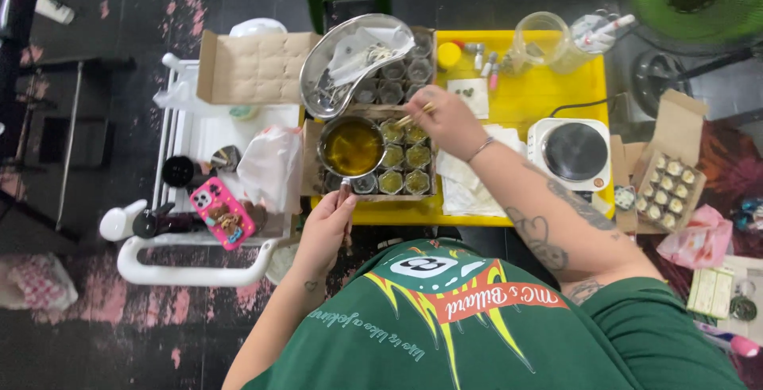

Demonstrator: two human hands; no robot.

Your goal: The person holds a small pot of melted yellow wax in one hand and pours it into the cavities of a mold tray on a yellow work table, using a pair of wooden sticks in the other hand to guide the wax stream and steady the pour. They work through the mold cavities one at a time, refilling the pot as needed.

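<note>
Two hands: left grips round metal saucepan, right pinches stick

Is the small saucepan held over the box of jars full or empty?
Partly full: the saucepan holds amber liquid across its bottom, level, with the left hand on its handle.

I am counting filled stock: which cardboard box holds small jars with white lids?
The small open cardboard box at far right, beside the white hotplate; other boxes' jars are uncapped.
</note>
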